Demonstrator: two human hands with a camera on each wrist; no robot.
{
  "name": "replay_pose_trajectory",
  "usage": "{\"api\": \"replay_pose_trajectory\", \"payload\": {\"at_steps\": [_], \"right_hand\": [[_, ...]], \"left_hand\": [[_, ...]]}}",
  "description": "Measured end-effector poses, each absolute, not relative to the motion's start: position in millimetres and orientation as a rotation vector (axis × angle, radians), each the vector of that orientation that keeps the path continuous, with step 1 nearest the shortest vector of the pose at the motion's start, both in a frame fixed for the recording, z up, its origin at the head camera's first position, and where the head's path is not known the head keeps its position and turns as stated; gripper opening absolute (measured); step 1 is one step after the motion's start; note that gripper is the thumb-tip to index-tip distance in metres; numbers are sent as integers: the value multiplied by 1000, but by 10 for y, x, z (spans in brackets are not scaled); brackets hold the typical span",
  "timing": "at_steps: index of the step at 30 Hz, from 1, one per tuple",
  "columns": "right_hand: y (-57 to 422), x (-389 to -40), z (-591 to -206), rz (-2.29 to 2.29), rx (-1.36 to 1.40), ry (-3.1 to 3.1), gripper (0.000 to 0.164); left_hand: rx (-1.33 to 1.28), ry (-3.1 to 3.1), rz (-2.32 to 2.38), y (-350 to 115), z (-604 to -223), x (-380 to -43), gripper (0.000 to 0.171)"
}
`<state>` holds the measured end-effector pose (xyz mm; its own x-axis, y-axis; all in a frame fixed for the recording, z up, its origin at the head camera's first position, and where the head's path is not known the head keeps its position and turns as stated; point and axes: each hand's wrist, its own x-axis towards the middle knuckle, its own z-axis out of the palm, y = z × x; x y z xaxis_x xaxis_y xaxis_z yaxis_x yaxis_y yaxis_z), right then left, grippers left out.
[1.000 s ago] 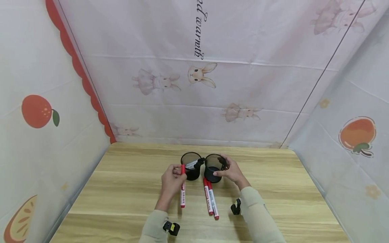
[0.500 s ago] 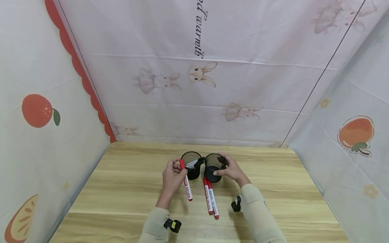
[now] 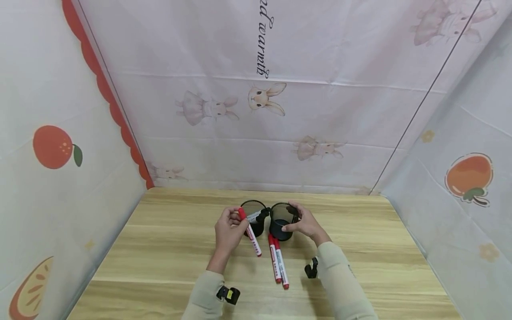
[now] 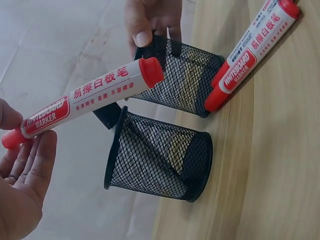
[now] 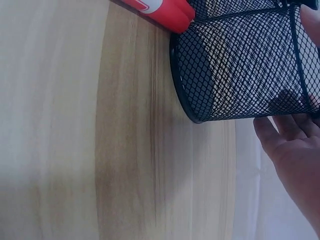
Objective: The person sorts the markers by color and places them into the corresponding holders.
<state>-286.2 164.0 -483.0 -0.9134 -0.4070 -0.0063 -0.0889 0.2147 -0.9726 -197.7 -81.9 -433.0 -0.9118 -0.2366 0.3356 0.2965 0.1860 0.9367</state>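
My left hand (image 3: pixel 229 231) pinches a red-and-white whiteboard marker (image 4: pixel 75 102) near one red end. The marker slants in the air, its far end pointing down in front of the left pen cup (image 4: pixel 160 155). That cup is black mesh, and a white-bodied pen with a black end (image 3: pixel 254 216) leans inside it. Beside it stands a matching right pen cup (image 5: pixel 245 70), which my right hand (image 3: pixel 307 226) grips at its side, thumb at the front and fingers behind. Part of the left cup is hidden behind my left hand and the marker in the head view.
Two more red-and-white markers (image 3: pixel 278 263) lie side by side on the wooden table (image 3: pixel 168 249), red ends against the base of the right cup. Printed fabric walls (image 3: pixel 224 160) enclose the table at the back and both sides.
The marker in my left hand has tilted, its lower end swinging right and up towards the cups. My left hand has shifted slightly right; the right hand stays at its cup.
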Motion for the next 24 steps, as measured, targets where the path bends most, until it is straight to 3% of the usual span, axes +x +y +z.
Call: {"api": "replay_pose_trajectory", "payload": {"at_steps": [9, 16, 24], "right_hand": [[1640, -2880, -4856, -1727, -471, 2267, 91], [1623, -2852, -4879, -1744, -457, 2233, 93], [1638, -2834, -4841, -1710, -429, 2282, 92]], "left_hand": [[-104, -1985, -1819, -829, -4623, -2186, 27], [-133, -2004, -1829, -800, -4321, -1979, 24], [-137, -1974, -1825, -769, -4268, -1973, 25]]}}
